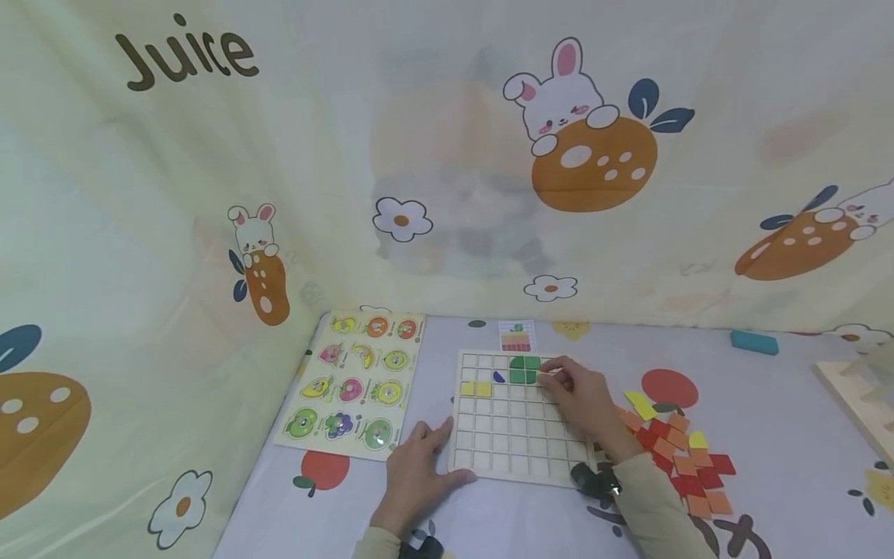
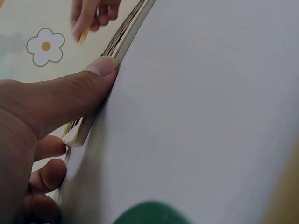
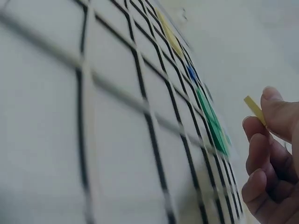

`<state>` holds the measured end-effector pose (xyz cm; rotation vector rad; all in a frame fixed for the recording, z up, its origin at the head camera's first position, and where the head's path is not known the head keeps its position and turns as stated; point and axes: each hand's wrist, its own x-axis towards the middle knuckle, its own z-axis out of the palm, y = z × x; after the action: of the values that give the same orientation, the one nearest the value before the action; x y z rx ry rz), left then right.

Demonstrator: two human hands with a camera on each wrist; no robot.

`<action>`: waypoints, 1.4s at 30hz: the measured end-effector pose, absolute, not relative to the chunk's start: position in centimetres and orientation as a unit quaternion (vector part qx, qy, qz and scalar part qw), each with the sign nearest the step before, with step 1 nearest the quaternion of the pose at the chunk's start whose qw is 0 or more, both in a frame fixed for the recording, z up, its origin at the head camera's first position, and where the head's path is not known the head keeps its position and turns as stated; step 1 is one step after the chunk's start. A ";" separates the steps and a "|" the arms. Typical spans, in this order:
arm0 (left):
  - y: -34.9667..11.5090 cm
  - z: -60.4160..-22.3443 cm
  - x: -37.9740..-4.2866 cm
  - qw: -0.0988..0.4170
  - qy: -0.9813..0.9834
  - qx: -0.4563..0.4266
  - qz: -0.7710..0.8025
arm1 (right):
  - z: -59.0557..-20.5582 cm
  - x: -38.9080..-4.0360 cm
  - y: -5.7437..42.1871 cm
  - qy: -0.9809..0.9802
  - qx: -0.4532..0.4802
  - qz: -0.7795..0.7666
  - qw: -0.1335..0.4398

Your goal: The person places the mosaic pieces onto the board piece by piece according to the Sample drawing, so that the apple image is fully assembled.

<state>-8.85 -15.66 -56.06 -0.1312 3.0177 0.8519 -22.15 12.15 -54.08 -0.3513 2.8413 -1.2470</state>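
A white grid board (image 1: 513,446) lies flat, framed into small square cells. My left hand (image 1: 419,473) holds its near left corner, the thumb (image 2: 96,72) along the near edge and curled fingers at the left side. Over the board's far right part, my right hand (image 1: 583,396) pinches a small yellow piece (image 3: 254,109) between thumb and index finger. Beside that hand, green pieces (image 1: 524,371) fill a block of cells. A small blue piece (image 1: 499,376) is left of them, and two yellow squares (image 1: 476,389) sit near the left edge.
Loose orange and red squares (image 1: 687,462) with a few yellow pieces lie right of the board. A fruit picture board (image 1: 349,388) is at left, a small pattern card (image 1: 517,336) behind. Farther right are a teal block (image 1: 754,342) and a wooden rack (image 1: 855,411).
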 end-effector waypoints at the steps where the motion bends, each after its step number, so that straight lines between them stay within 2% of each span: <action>1: -15.6 -56.1 -8.8 0.001 0.961 -0.042 0.273 | -54.2 -22.1 11.5 0.907 -0.121 -0.402 0.007; 15: -15.5 -56.3 -8.9 -0.002 0.963 -0.035 0.266 | -55.4 -21.5 6.5 0.902 -0.161 -0.401 -0.014; 26: -15.6 -56.1 -8.8 0.001 0.964 -0.036 0.264 | -54.9 -21.6 6.7 0.912 -0.135 -0.381 0.063; 33: -15.6 -56.0 -8.8 -0.001 0.964 -0.034 0.262 | -54.8 -21.6 6.5 0.912 -0.143 -0.378 0.066; 42: -15.6 -55.8 -8.8 0.002 0.965 -0.034 0.259 | -54.6 -21.7 5.6 0.919 -0.102 -0.373 0.081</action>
<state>-8.76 -15.59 -55.81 -0.1068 3.0290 0.8120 -21.65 5.62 -54.58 -0.3038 2.7460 -1.1141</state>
